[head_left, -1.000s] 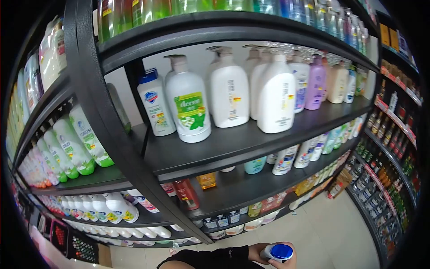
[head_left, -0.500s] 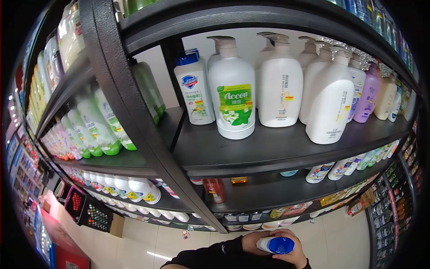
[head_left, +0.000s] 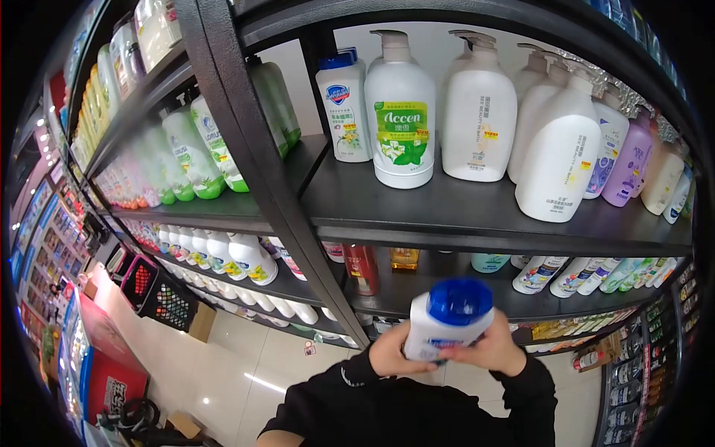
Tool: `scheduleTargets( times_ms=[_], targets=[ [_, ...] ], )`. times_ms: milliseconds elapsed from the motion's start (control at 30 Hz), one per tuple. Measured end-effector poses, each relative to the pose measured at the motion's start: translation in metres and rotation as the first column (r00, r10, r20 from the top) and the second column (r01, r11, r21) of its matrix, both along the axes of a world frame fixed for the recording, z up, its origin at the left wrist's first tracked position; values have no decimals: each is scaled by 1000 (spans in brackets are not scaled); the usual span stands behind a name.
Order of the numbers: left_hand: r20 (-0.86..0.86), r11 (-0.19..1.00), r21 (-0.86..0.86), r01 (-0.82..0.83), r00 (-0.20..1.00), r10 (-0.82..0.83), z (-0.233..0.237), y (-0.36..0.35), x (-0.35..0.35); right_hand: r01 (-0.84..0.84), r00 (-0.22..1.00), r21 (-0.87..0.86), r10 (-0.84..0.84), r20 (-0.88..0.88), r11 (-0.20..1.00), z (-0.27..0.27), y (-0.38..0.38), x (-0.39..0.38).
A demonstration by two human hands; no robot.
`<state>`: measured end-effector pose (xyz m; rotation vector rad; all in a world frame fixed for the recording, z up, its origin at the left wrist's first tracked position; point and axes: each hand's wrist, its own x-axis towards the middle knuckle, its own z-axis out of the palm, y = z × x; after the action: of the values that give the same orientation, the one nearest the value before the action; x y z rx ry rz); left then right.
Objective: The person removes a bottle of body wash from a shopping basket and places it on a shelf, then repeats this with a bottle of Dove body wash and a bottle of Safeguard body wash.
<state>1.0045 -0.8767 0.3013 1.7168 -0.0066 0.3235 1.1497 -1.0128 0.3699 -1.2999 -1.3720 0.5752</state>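
A white body wash bottle with a blue cap [head_left: 450,316] is held upright in front of my chest, its cap tilted toward me. My left hand [head_left: 392,352] grips its left side low down, and my right hand [head_left: 497,347] wraps the right side with the thumb across the front. The label is blurred. On the shelf beyond stands a similar white Safeguard bottle [head_left: 345,112] with a blue cap, beside a white Accen pump bottle [head_left: 403,119] with a green label. Farther right are white pump bottles [head_left: 478,112] and a purple bottle [head_left: 628,164].
The dark shelf board [head_left: 350,197] spans the view above my hands, with an upright post [head_left: 246,134] left of them. Lower down are a red bottle [head_left: 362,268] and several other bottles. Black baskets [head_left: 170,304] and a cardboard box [head_left: 202,322] sit on the tiled floor at left.
Both hands have raised the bottle from low at the frame's bottom edge toward the shelf. My left hand now shows clearly on its side. The view has shifted, too.
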Motion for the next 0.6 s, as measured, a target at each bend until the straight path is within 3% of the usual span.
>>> scheduleTargets(
  times_ms=[133, 200, 333, 600],
  targets=[
    [239, 986, -133, -97, 963, 127, 37, 0, 11, 1, 986, 155, 25, -167, 988, 31, 13, 10],
    [282, 980, -67, -186, 939, 197, 47, 2, 16, -66, 931, 253, 151, -333, 965, 48, 20, 13],
    [364, 968, -16, -252, 900, 240, 72, 5, 29, -90, 962, 297, 160, -221, 951, 74, 31, 26],
    [457, 963, -33, -266, 853, 251, 109, 17, 55, -114, 953, 369, 207, -222, 922, 114, 49, 43]
  ],
)
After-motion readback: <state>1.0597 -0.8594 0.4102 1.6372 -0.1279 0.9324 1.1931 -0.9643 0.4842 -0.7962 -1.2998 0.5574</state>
